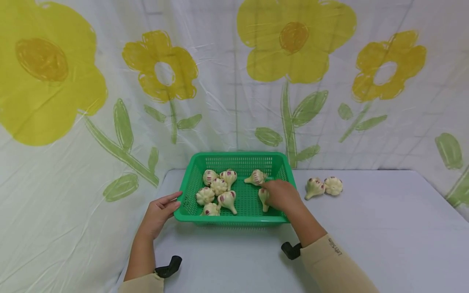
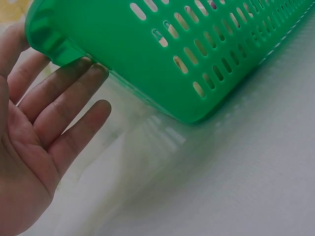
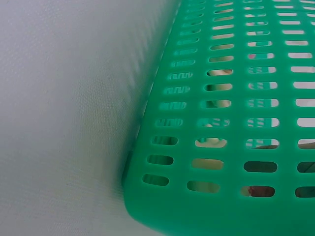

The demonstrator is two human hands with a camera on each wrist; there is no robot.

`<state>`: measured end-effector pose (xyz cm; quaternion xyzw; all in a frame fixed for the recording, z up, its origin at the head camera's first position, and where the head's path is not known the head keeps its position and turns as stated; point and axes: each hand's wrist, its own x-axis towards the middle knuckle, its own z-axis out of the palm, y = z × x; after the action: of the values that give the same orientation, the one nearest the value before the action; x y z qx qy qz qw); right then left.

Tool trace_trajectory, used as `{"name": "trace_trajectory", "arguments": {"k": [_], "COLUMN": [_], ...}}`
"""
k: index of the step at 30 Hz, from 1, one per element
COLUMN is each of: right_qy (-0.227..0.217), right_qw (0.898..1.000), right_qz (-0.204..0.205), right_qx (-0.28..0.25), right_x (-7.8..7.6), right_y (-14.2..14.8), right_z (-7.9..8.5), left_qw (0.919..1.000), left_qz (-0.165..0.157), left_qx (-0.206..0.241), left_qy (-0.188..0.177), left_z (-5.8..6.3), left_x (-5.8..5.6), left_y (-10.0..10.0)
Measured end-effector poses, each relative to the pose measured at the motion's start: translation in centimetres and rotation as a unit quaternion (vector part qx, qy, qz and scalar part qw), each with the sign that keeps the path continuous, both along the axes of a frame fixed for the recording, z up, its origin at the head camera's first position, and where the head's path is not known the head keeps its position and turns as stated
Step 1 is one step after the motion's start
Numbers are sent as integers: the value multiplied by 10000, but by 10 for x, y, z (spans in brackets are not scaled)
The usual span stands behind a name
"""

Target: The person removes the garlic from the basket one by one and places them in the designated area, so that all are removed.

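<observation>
A green plastic basket (image 1: 234, 219) with slotted walls holds several garlic bulbs, pale with purple streaks. My left hand (image 1: 157, 213) is at its left side, its mostly straight fingers touching the rim; in the left wrist view the left hand (image 2: 47, 118) shows two fingertips under that rim and the little finger free. My right hand (image 1: 282, 196) reaches over the right side into the basket and grips a garlic bulb (image 1: 263, 199), whose neck points toward me. Just beyond those fingers lies another garlic bulb (image 1: 256, 177). In the right wrist view the basket wall (image 3: 231, 123) mostly hides the right hand.
Inside the basket's left half is a cluster of bulbs, including a garlic bulb (image 1: 219, 186). On the white table (image 1: 384, 228), right of the basket, sit two more: one garlic bulb (image 1: 315, 188) and another garlic bulb (image 1: 334, 186). A flower-printed curtain (image 1: 220, 81) hangs behind.
</observation>
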<state>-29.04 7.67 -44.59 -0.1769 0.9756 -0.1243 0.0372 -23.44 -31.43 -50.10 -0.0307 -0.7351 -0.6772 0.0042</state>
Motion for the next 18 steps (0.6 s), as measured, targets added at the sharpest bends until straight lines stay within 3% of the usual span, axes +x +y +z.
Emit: {"name": "trace_trajectory", "arguments": {"k": [18], "right_qy": [-119], "right_qw": [9994], "right_qz": [24], "right_qx": [314], "right_x": [2], "right_y": [-1], "right_z": [3], "left_qw": [9999], "left_qz": [-30], "left_qx": [-82], "left_qy": [65], "left_z": [0], "left_x": [0], "left_y": [0]}}
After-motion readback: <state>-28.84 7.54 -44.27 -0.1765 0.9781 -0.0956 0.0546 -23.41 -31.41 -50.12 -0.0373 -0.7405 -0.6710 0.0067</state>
